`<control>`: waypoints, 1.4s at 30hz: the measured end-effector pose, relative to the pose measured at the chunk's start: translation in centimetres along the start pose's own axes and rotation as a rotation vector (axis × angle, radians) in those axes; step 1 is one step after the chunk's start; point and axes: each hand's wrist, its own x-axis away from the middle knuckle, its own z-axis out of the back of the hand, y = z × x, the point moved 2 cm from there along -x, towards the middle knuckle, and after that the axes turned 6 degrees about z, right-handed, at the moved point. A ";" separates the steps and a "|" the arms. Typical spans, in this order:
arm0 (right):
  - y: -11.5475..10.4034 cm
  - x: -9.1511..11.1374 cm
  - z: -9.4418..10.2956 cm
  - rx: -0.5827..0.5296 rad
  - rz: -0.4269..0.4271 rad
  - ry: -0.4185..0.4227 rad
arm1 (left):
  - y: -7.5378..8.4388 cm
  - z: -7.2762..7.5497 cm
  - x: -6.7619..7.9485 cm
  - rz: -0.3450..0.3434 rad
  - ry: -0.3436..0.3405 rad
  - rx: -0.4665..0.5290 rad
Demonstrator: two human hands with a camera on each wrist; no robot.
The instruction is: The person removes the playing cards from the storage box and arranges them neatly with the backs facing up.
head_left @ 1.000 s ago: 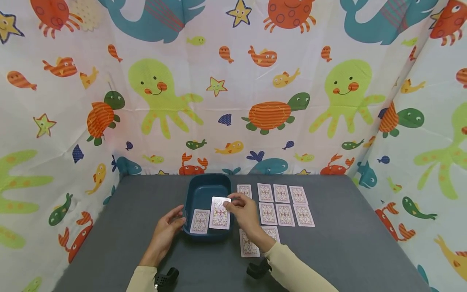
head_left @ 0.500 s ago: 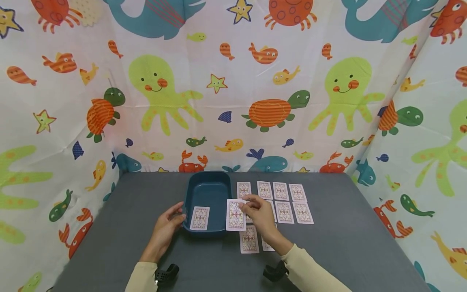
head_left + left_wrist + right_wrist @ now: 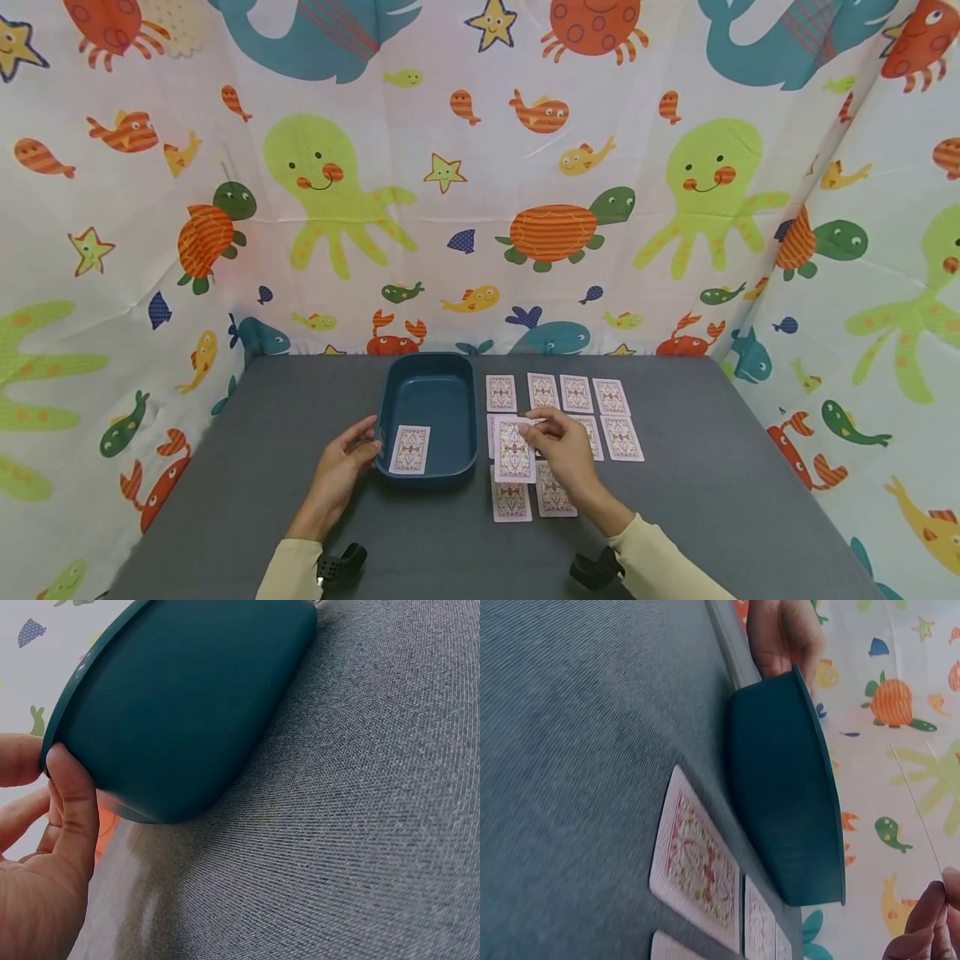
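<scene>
My right hand [image 3: 567, 460] pinches a playing card [image 3: 513, 454] by its right edge, patterned back up, above the cards right of the tray. In the right wrist view this held card [image 3: 916, 804] appears edge-on as a thin line, apart from the table. A dark teal tray [image 3: 442, 404] stands on the table; one card [image 3: 409, 450] lies in its near left corner. My left hand [image 3: 339, 473] holds the tray's left side. The left wrist view has its thumb and finger pinching the tray's rim [image 3: 64, 712]. The held card partly hides cards beneath it.
Right of the tray, several face-down cards lie in rough rows, among them a far-left card [image 3: 501, 392], a near card [image 3: 512, 498] and a right-hand card [image 3: 622, 437]. The grey table [image 3: 300, 400] meets a patterned curtain [image 3: 465, 275] at the back.
My right hand has carried the card from above the tray rightward, out over the cards on the table. The left hand stays at the tray, and the tray has not moved.
</scene>
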 end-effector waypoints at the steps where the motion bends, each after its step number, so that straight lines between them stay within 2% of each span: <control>1: 0.2 0.0 0.2 0.007 0.008 0.006 | 0.0 0.0 0.0 0.000 0.001 -0.002; 11: 1.2 0.6 2.5 -0.015 -0.017 0.041 | 0.1 0.1 -0.3 0.001 -0.007 0.004; 20: 1.9 0.9 5.0 0.035 -0.026 0.092 | 0.1 0.0 -0.4 -0.007 -0.009 -0.017; 29: 2.9 1.3 7.1 0.103 0.006 0.103 | 0.0 0.1 -0.4 0.009 0.004 0.000; 42: 4.5 2.1 9.5 0.147 -0.059 0.093 | -0.2 0.1 -0.2 0.001 0.004 0.001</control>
